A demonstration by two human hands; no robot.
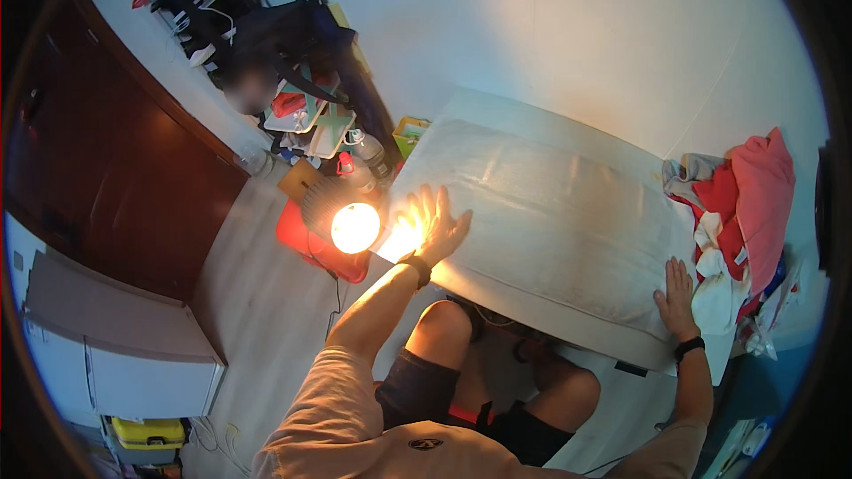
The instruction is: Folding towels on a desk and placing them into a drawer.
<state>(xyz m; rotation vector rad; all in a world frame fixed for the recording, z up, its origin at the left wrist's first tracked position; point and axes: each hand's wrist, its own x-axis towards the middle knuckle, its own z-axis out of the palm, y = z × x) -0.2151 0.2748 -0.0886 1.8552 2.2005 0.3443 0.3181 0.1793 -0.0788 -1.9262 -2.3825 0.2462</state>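
A low white table or bench [639, 340] stands before me, with a pale, slightly wrinkled translucent sheet [539, 213] spread over its top. My left hand [429, 226] lies at the sheet's left end with its fingers apart, brightly lit by a glowing lamp [356, 227] just beside it. At the sheet's right end, my right hand [677, 299] rests flat, its fingers pointing away from me. Neither hand holds anything. Each wrist wears a dark band.
Red and pink cloths [765, 193] lie piled at the right end. Plastic bottles [369, 153], a red stool or container [319, 246] and a loaded rack [313, 113] stand at the left. A lamp cord [336, 293] trails on the floor. My knees are close to the near edge.
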